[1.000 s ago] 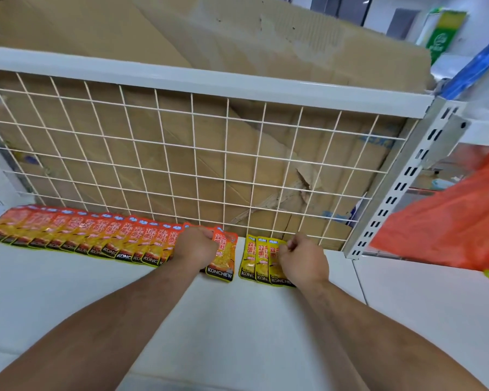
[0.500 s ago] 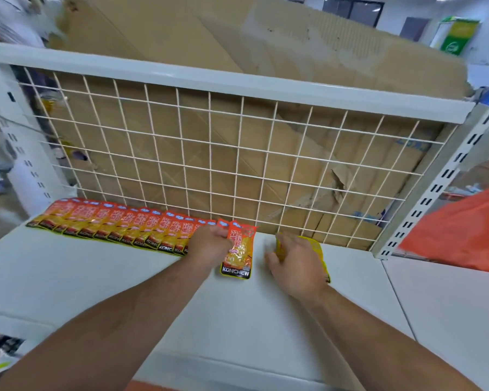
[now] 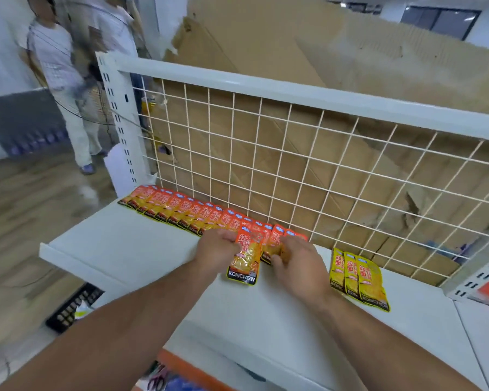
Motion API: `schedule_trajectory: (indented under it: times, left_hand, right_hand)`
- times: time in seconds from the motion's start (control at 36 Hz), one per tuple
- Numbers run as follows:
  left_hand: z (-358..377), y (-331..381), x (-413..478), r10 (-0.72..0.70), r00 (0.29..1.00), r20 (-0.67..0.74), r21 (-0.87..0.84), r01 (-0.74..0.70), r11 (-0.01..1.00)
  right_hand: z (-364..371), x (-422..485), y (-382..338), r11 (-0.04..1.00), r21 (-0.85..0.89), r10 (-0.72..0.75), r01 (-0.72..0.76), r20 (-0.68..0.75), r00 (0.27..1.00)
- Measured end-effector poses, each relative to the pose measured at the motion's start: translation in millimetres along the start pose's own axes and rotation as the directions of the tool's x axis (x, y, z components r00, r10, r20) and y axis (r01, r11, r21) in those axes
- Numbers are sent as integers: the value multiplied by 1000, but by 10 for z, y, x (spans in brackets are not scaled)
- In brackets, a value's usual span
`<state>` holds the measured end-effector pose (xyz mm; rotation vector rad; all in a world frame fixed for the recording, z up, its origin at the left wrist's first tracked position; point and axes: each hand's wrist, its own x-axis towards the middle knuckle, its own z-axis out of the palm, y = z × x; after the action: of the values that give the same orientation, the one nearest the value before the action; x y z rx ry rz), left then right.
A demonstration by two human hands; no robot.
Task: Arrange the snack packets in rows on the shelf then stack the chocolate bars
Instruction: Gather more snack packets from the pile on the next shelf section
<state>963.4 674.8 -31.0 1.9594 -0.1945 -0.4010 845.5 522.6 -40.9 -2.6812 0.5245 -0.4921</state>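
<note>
Fingers [image 3: 228, 240] of my left hand [image 3: 216, 248] pinch an orange foil snack packet [image 3: 244, 261]; right hand [image 3: 297, 268] grips the orange packet row [image 3: 181, 210]; three yellow foil packets [image 3: 359, 277] lie right

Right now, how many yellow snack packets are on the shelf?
3 yellow packets overlap in a row on the shelf, right of the right hand; others could hide underneath.

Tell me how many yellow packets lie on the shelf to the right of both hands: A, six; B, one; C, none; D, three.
D: three yellow packets lie overlapped on the shelf, apart from the right hand.
</note>
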Motion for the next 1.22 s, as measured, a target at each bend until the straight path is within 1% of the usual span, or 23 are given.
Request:
schedule_trajectory:
  times: [0.14,0.31,0.42,0.53,0.58,0.67,0.86,0.94,1.06,1.17,1.22]
  left_hand:
    - [-421,-147,222,-11,1000,-10,-15,11,1000]
    - [-1062,-389,627,6,1000,-5,-8,-6,1000]
    - [-1607,-542,957,21,1000,8,16,-21,1000]
    - [-2100,-669,1301,46,999,9,18,-46,999]
    - [-2307,-768,1433,41,999,7,24,-41,999]
    - [-2551,-866,1618,40,998,43,42,-42,998]
    - [-2856,-1028,2039,-45,997,58,-2,45,999]
    - [-2916,-1071,2160,-53,998,44,-19,53,998]
    - [-2927,-1113,2305,-56,996,69,-39,59,997]
    - [-2905,-1084,2403,-36,996,81,15,35,999]
    - [-2903,-1063,2427,-20,996,83,86,13,996]
  right_hand:
    - [176,226,-327,1000,-23,-2,3,2,1000]
    - [537,518,-965,1000,-16,-5,4,-17,1000]
    - [850,712,-1494,999,4,54,-54,-39,998]
    - [1163,859,-1926,998,28,59,-57,-57,997]
    - [1278,897,-2105,994,38,101,-99,-55,993]
    - [1389,926,-2330,989,40,145,-143,-53,988]
    - [1509,1017,-2576,980,25,199,-198,-56,978]
    - [1519,1056,-2605,975,7,221,-221,-53,974]
    - [1544,1129,-2618,969,-12,246,-247,-68,967]
    - [1585,1196,-2654,962,-17,269,-271,-72,960]
    - [1608,1215,-2666,962,-15,270,-271,-62,961]
